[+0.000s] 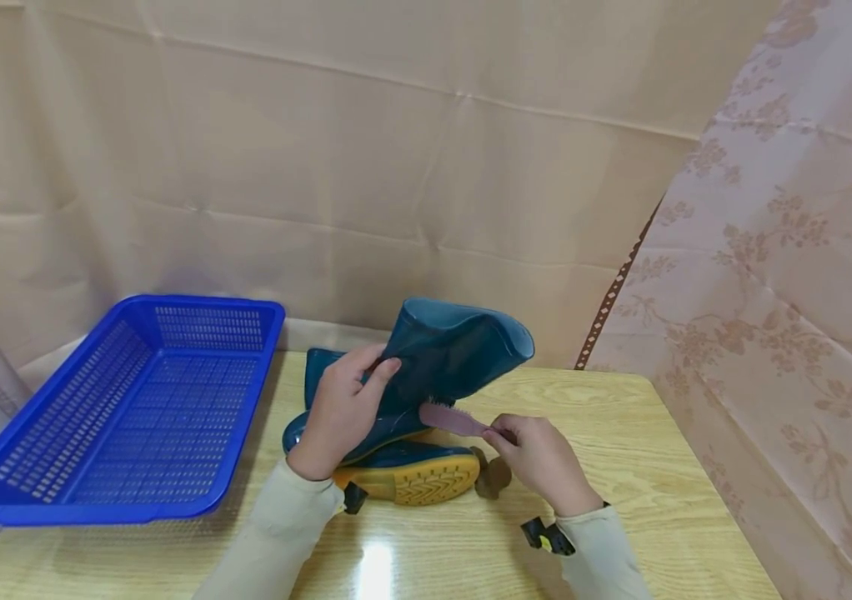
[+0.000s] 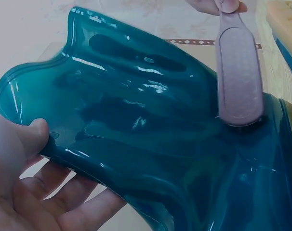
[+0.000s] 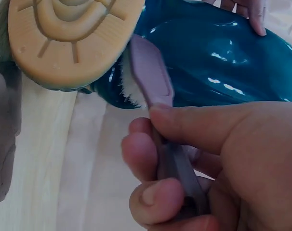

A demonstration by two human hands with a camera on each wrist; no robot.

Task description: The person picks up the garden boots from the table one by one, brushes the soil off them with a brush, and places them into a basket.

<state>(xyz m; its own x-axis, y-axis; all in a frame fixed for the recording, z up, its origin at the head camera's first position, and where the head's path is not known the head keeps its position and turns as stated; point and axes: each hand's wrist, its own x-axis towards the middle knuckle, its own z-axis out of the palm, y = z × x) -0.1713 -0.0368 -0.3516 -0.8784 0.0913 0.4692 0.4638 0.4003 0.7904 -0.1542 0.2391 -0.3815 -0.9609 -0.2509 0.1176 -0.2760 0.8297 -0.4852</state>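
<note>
A dark teal rubber boot [image 1: 437, 354] is tilted above the table, its wide opening towards the upper right. My left hand [image 1: 343, 404] grips its shaft, with the thumb on one face and the fingers behind in the left wrist view. My right hand [image 1: 542, 462] holds a mauve scrubbing brush [image 1: 452, 418] by its dark handle. White bristles [image 3: 130, 86] face the teal rubber low on the shaft in the right wrist view. Underneath, a second teal boot lies on its side, its yellow treaded sole [image 1: 437, 480] facing me.
A blue perforated plastic basket [image 1: 246, 429] stands at the left of the wood-grain table [image 1: 583, 400]. Brown lumpy pieces [image 1: 496, 475] lie beside the second boot's sole. Beige cloth [image 1: 396, 167] hangs behind, and flowered cloth [image 1: 809, 292] hangs at the right.
</note>
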